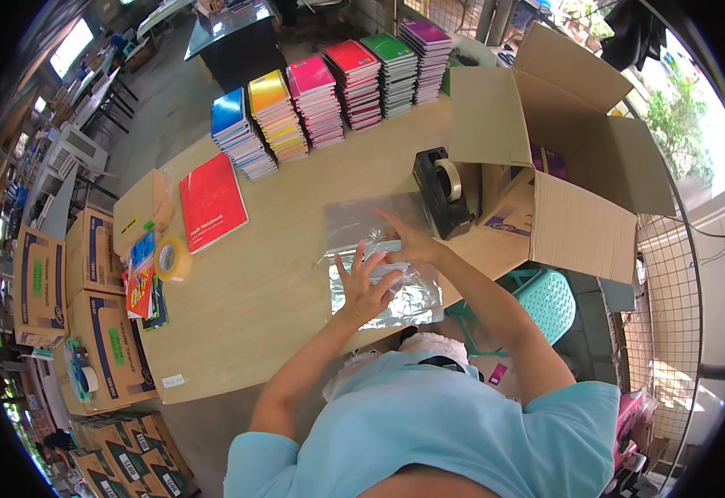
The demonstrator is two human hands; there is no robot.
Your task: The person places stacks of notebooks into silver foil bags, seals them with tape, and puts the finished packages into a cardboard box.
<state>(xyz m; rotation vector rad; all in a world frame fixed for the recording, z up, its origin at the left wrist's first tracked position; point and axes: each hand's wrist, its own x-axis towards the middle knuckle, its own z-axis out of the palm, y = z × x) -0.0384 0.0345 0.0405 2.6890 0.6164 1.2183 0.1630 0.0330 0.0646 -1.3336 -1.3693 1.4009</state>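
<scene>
A clear plastic bag (416,305), or a small pile of such bags, lies at the near edge of the wooden table (271,282), its surface glinting. My left hand (366,289) rests over the left part of the plastic with its fingers spread. Close beside it, my right hand (414,242) reaches across the plastic from the right, index finger stretched out and thumb apart. The two hands nearly meet above the plastic. Just beyond my right hand stands a black tape dispenser (445,195) with a roll of tape in it.
Stacks of notebooks in blue (242,133), yellow, pink, red, green and purple line the far edge. One red notebook (213,203) lies flat on the left, near a tape roll (172,259). An open carton (503,199) stands right, above a teal stool (545,307). Cartons (105,340) flank the left.
</scene>
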